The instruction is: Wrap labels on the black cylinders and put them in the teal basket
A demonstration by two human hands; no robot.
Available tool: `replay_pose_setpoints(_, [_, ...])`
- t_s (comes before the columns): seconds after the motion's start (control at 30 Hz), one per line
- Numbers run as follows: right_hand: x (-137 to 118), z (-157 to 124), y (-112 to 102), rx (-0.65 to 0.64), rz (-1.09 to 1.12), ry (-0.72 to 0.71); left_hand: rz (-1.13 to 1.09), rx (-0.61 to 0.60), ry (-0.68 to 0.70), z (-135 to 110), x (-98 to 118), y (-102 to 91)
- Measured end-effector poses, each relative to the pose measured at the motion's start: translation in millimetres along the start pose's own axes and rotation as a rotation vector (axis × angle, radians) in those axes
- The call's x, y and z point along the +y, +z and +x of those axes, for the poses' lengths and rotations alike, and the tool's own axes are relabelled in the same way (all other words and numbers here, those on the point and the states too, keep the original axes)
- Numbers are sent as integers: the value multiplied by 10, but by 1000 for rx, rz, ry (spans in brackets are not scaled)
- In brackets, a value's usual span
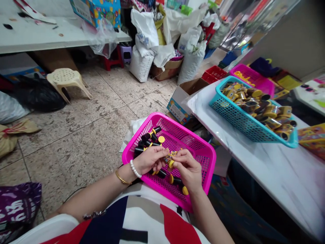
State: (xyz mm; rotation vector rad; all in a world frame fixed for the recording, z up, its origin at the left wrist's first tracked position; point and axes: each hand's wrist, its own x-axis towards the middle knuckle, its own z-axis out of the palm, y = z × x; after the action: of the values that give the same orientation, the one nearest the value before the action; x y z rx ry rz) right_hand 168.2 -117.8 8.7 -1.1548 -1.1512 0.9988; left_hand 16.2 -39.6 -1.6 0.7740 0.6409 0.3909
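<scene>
A pink plastic basket point(193, 142) rests on my lap. It holds several small black cylinders with yellow caps point(149, 139). My left hand point(149, 159) and my right hand point(188, 167) meet over the basket's middle. Both pinch one small yellow and black piece point(170, 159) between their fingertips. A pearl bracelet and a gold bangle sit on my left wrist. More black and yellow cylinders point(175, 179) lie under my hands.
A white table point(266, 162) at right carries a teal basket point(243, 122) full of yellow-wrapped pieces and another pink basket point(250, 76) behind it. An open cardboard box point(182, 98) stands below the table edge. A cream stool point(67, 79), sacks and bags crowd the tiled floor.
</scene>
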Motion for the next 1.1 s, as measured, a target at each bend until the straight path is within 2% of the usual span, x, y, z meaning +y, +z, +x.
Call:
replay_pose_setpoints(0.07, [39,-4,-3,-26,55,51,21,30,-23,2,-1,-10])
replay_pose_setpoints(0.17, [49,0,-39,-85,-65,53,23,79,-38,-2,0,-18])
replay_pose_setpoints(0.23, [29,1,-67,-79,-158,17,-5,41,-35,-6,-2,-18])
replay_pose_setpoints(0.33, [7,-7,-74,-23,-134,-16,-23,-33,-41,-7,-10,-19])
replay_pose_setpoints(0.43, [14,-15,-39,-23,-87,-11,23,6,-64,1,-17,-29])
replay_pose_setpoints(0.53, [26,-6,-19,-65,-190,-28,17,45,-72,9,-25,-43])
replay_pose_setpoints(0.67, [51,1,-43,-26,-253,-116,6,-14,-66,10,-29,-43])
replay_pose_setpoints(0.87, [116,-72,9,72,-273,-14,9,103,-37,32,-51,-38])
replay_pose_setpoints(1.0, [168,-125,107,191,-340,22,1,68,27,57,-90,-71])
replay_pose_setpoints(1.1, [180,-114,139,211,-223,138,-12,61,45,67,-90,-90])
